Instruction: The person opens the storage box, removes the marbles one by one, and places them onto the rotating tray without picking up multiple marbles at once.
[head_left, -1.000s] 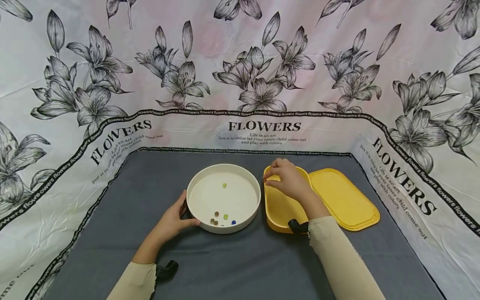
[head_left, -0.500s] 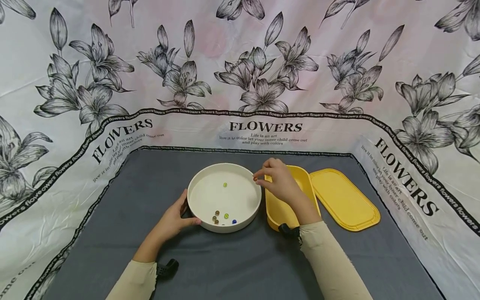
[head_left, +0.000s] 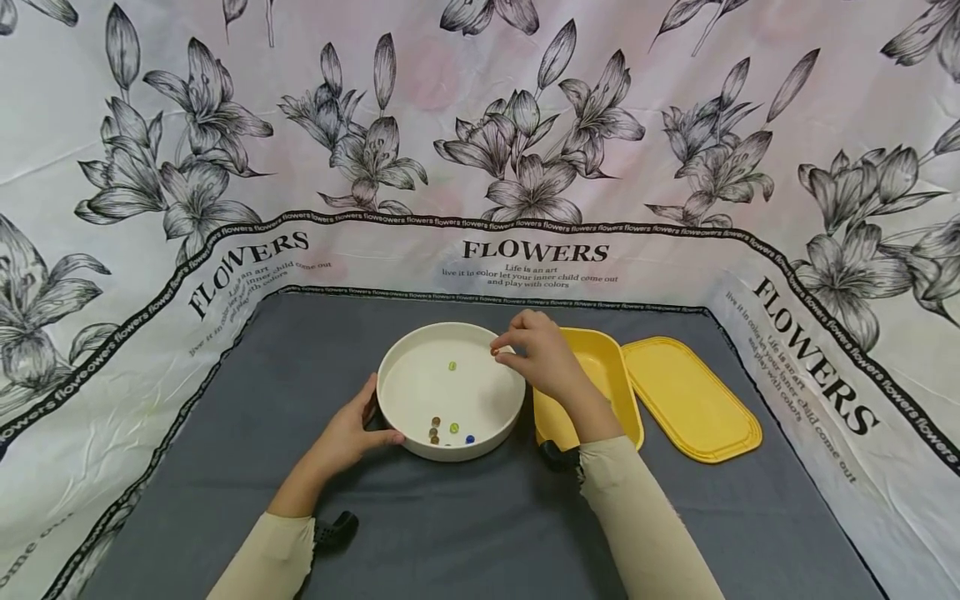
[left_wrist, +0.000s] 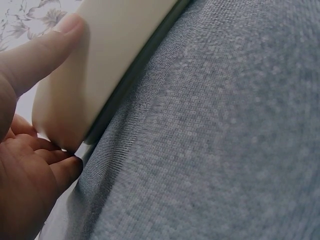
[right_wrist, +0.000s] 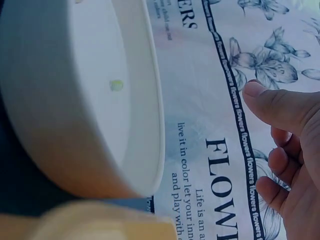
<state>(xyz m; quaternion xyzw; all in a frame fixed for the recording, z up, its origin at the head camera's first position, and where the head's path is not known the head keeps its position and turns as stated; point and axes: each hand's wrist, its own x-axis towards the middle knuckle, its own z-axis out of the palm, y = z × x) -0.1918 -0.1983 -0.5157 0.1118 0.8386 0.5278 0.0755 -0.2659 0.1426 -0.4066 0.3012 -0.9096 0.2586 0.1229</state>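
Observation:
A round white tray (head_left: pixel 480 400) with a low wall lies on the grey cloth. Several marbles are in it: a yellow-green marble (head_left: pixel 452 366) toward the back, and brown ones, another yellow-green one and a blue marble (head_left: pixel 470 438) near the front wall. My left hand (head_left: pixel 348 433) grips the tray's left side, thumb against the outer wall (left_wrist: pixel 115 40) and fingers at its lower edge. Above the tray's right rim, my right hand (head_left: pixel 543 357) pinches a reddish-brown marble (head_left: pixel 494 351) between thumb and fingers. In the right wrist view that marble is hidden.
A yellow rectangular box (head_left: pixel 628 400) stands just right of the tray, partly under the right forearm. Its flat yellow lid (head_left: pixel 693 400) lies farther right. Behind the grey cloth (head_left: pixel 450 533) hangs a flower-printed white sheet (head_left: pixel 405 275).
My right hand has moved left from over the yellow box to the tray's right rim, carrying the reddish-brown marble. My left hand keeps its grip on the tray.

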